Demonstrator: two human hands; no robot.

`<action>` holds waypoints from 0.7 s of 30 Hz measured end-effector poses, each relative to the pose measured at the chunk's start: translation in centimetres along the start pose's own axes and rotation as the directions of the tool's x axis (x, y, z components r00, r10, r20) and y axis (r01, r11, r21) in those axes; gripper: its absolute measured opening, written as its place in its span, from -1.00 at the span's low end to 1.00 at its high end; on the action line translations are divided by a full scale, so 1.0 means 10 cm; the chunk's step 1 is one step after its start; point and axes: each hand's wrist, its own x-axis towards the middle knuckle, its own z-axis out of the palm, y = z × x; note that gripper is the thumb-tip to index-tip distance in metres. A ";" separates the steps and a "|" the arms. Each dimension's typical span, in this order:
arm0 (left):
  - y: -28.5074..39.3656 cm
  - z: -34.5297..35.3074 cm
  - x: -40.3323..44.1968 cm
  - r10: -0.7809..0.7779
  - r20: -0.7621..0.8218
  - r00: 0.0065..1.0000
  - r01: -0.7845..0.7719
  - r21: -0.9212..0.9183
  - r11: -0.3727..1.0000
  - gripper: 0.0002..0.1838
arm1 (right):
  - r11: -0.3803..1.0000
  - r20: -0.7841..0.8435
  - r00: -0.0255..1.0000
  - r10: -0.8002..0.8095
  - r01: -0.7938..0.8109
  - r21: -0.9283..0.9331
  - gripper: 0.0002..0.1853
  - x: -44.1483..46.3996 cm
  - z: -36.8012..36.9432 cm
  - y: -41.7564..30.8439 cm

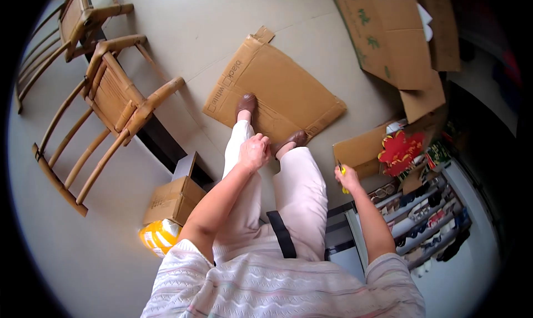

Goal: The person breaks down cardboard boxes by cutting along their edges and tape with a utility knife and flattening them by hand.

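My left hand (255, 152) hangs in front of my legs with its fingers curled together, and nothing shows in it. My right hand (347, 178), out to the right, is closed around yellow-handled scissors (345, 190); a dark tip points forward, and the rest is partly hidden by the fingers. A flattened cardboard box (288, 87), printed "black" and "white", lies on the floor. My brown shoes (247, 104) are at its near edge, one of them standing on it.
Two bamboo chairs (114, 90) stand at the left. A small carton (176, 200) and a yellow-and-white package (161, 235) are beside me. Large cardboard (388, 38) leans at upper right, above a red flower-shaped piece (401, 153) and a shoe rack (427, 218).
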 end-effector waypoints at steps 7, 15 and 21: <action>-0.12 -0.73 -0.60 -0.053 0.012 0.999 0.053 0.023 0.998 -0.83 | 0.909 -0.017 0.951 0.308 -0.289 0.301 -0.82 -1.87 -0.22 -0.35; -0.66 -1.22 -0.92 -0.285 0.168 0.944 0.233 0.273 0.933 -0.77 | 0.880 -0.063 0.953 0.296 -0.247 0.406 -0.76 -2.28 -0.13 -0.31; -0.19 -1.19 -0.75 -0.319 0.182 0.930 0.261 0.284 0.923 -0.75 | 0.858 0.002 0.967 0.253 -0.225 0.461 -0.82 -2.10 -0.29 -0.07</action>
